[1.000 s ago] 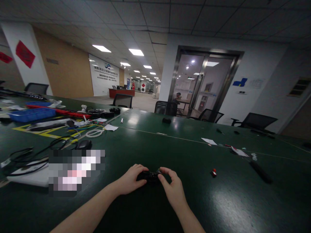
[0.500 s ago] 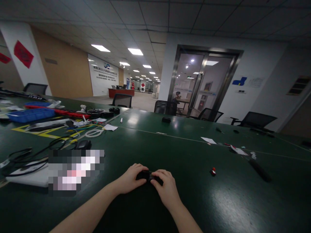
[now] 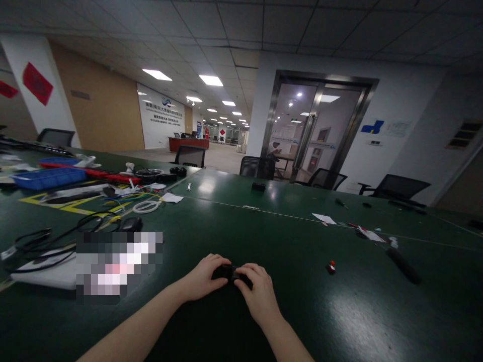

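Both my hands meet at the near middle of the green table (image 3: 287, 311). Between them is a small black object (image 3: 232, 272), mostly covered by my fingers, so I cannot make out its kind. My left hand (image 3: 207, 276) is closed on its left end, thumb in front and fingers behind. On the right end, my right hand (image 3: 258, 286) grips in the same way. The object lies low, at or just above the table top; I cannot tell which.
To the left are a white device (image 3: 45, 274) with black cables, a black adapter (image 3: 131, 224), a coiled white cable (image 3: 146, 206) and a blue tray (image 3: 49, 178). Rightward lie a small red-and-black item (image 3: 331, 267) and a long black handle (image 3: 403, 265). Chairs (image 3: 402, 186) stand beyond the table.
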Tool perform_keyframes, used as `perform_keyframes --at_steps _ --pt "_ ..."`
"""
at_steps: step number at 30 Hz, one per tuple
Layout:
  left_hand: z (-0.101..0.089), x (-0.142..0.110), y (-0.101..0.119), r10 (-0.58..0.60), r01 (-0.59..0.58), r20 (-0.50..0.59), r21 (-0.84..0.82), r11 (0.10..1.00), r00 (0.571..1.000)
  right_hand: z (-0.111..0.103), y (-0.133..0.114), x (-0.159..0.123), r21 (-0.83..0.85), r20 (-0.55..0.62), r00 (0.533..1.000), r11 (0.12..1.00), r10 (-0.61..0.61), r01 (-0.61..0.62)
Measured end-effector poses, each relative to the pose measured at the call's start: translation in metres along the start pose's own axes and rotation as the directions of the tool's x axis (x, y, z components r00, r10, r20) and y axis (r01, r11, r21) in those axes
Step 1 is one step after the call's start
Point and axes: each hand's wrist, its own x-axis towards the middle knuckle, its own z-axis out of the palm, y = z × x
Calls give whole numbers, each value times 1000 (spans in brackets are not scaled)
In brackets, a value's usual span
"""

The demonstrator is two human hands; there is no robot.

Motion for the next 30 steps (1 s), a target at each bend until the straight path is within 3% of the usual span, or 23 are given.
perform_keyframes --at_steps 7,22,30 --pt "0 1 1 -1 1 -2 5 1000 1000 1 1 1 13 -13 1000 1000 8 -7" --pt "2 2 1 11 -11 -14 20 1000 1000 -3 -7 0 -193 80 997 981 -1 17" --pt "1 1 2 11 -11 -17 10 1000 1000 -3 -8 -1 -194 101 994 981 44 -24"
